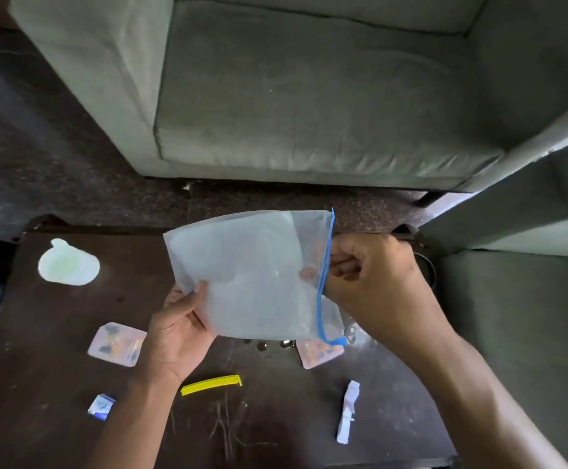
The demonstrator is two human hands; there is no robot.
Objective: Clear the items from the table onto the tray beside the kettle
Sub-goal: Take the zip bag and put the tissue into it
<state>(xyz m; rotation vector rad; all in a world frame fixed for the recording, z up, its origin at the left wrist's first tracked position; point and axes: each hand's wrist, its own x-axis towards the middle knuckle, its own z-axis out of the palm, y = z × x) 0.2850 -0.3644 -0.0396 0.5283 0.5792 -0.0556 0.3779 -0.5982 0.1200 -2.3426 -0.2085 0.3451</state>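
A frosted plastic bag (252,275) with a blue zipper edge is held above the dark counter (55,333). The left hand (177,336), at 7 o'clock, clamps its grip on the bottom edge. The right hand (374,275), at 3 o'clock, pinches the zipper.

Dark table (55,333) holds white lid (68,263), two packets (116,345), yellow clip (212,385), coins (262,345).

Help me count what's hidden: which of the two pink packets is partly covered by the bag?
The pink packet on the right, tucked under the zip bag; the left pink packet lies fully exposed.
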